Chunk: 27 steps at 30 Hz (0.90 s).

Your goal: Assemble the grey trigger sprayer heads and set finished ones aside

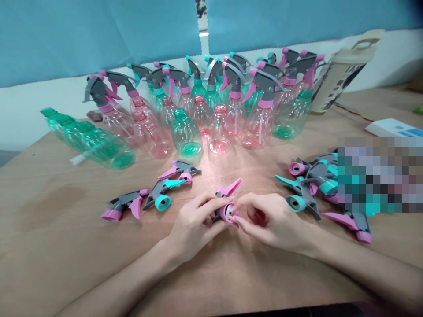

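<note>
My left hand (194, 222) is closed around a grey trigger spray head (227, 212) with a pink trigger and pink collar, holding it just above the table. The collar's opening faces me. At that opening, the thumb and forefinger of my right hand (267, 218) pinch a small white piece (230, 212), partly hidden by the fingertips. To the left lie loose spray heads, a pink one (124, 204) and a teal one (161, 193), with another pink one (181, 171) behind. A teal spray head (300, 198) lies right of my right hand.
Pink and green clear bottles stand in rows behind, such as a green bottle (187, 136); many carry spray heads. Green bottles (109, 147) lean or lie at left. More spray heads pile up at right beside a blurred patch. A large tumbler (343, 75) and white box (395, 128) stand behind.
</note>
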Motion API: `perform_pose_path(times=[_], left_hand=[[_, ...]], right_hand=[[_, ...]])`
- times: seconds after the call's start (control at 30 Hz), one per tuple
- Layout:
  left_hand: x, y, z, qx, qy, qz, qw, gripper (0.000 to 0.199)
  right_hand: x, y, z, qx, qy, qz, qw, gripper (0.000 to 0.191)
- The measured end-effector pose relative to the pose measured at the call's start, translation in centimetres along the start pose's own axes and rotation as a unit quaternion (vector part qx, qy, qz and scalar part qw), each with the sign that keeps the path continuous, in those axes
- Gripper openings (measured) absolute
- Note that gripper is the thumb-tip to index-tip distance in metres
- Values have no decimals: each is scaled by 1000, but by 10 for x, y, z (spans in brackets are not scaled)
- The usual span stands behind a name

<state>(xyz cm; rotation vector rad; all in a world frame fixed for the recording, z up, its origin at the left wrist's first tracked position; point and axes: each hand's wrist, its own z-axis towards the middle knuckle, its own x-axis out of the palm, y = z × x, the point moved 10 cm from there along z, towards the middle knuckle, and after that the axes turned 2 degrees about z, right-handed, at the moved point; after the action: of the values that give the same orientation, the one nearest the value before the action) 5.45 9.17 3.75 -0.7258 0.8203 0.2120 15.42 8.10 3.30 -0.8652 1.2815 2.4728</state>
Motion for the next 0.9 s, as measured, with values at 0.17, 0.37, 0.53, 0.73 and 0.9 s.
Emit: perform_pose_path(times=[0.17, 0.37, 0.53, 0.73, 0.9], left_hand=[[1, -3, 0, 0, 8, -2, 1000, 24], [0, -3, 1, -4, 5, -1, 1000, 24], [-1, -1, 0, -4, 1, -5, 1000, 24], [2, 2, -1, -10, 4, 1, 1000, 25], [3, 2, -1, -12, 4, 3, 1000, 24]], right_hand=[[-1, 6, -1, -29, -14, 11, 999, 7], [-5, 2, -1, -6, -26, -20, 999, 11], [-8, 2, -1, -7, -38, -26, 999, 13], [-7, 2, -1, -21, -43, -24, 999, 12], [-3, -1, 0, -7, -24, -12, 1000, 13]])
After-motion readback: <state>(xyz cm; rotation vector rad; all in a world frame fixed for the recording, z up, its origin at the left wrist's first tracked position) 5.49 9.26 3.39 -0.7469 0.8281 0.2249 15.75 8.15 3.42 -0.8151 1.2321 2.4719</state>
